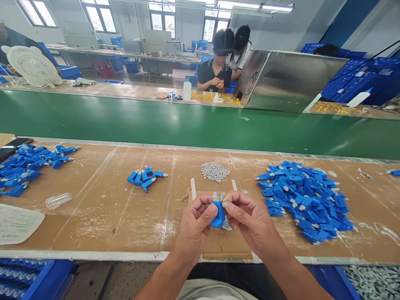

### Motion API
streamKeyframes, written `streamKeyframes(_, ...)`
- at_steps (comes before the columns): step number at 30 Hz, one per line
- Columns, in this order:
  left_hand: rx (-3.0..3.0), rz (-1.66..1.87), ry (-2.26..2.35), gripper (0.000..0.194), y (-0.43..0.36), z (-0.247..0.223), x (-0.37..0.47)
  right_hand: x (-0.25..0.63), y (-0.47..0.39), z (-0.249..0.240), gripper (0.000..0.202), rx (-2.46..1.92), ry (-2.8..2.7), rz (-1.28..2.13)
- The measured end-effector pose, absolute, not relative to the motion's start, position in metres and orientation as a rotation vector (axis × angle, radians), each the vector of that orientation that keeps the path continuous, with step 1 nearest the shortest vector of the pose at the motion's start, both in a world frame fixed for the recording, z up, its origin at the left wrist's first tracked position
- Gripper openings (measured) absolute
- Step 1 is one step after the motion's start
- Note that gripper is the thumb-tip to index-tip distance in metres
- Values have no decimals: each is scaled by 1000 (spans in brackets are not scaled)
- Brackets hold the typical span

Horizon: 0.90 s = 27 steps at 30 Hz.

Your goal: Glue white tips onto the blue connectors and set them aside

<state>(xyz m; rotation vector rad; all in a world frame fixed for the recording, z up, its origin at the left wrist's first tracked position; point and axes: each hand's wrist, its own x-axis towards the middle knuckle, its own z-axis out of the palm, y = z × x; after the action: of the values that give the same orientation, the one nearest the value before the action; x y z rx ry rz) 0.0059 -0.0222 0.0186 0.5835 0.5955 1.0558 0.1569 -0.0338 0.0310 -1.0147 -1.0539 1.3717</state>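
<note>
Near the front edge of the bench, my left hand grips a blue plastic part with a whitish tip pointing up. Thumb and fingers of my right hand pinch a small pale piece against the part's upper right side. Beyond my hands lies a pile of small grey pieces. A large heap of blue parts is to the right, and a small group of blue parts lies to the left.
More blue parts and a clear tube lie at left, beside a white sheet. A green belt runs behind the bench. Across it, a person handles something. Blue crates stand below the front edge.
</note>
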Motion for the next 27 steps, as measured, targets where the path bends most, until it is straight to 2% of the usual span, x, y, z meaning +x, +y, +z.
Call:
streamKeyframes(10, 602, 1060, 616, 27, -19, 10, 7, 158, -37, 28, 18, -1133, -1201, 1219)
streamKeyframes(17, 859, 1135, 688, 19, -16, -5, 2, 155, -35, 31, 24, -1264, -1289, 1139)
streamKeyframes(27, 961, 1096, 694, 19, -10, -9, -5, 154, -36, 23, 26, -1295, -1213, 1181)
